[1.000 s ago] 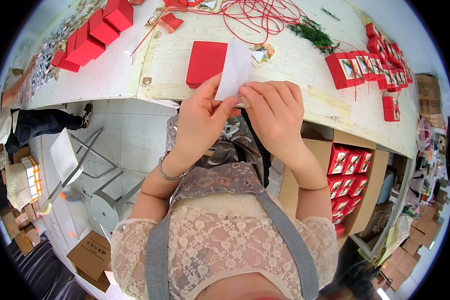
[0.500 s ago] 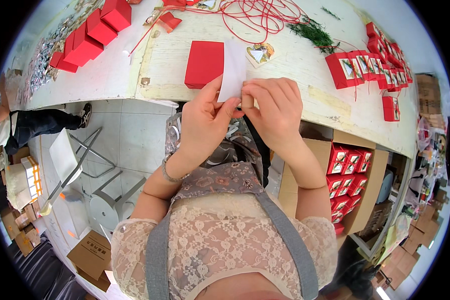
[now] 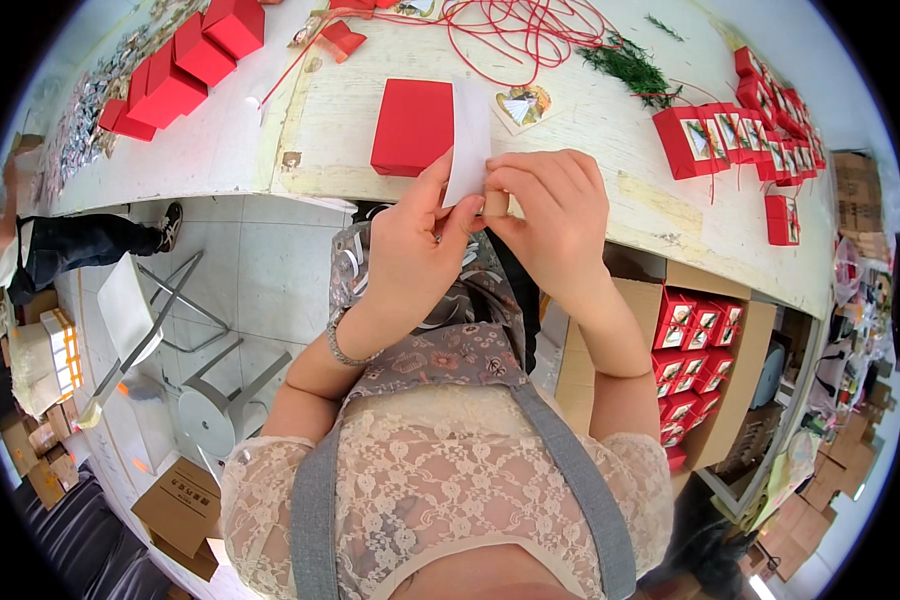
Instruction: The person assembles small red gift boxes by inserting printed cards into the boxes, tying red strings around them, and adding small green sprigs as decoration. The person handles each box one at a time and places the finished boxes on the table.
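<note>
Apparently a peeling step, upper centre: left hand (image 3: 407, 250) pinches white strip (image 3: 471, 130); right hand (image 3: 560, 225), grip unclear; next needs careful separating

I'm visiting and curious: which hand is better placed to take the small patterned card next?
Probably the right hand: it is nearer the patterned card, which lies right of the white paper. The left hand grips that paper's lower end, though the right seems to touch it too.

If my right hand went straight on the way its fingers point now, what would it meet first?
Most likely the white paper strip that your left hand holds, just beside your right hand; depth there is unclear, so they may be touching.
</note>
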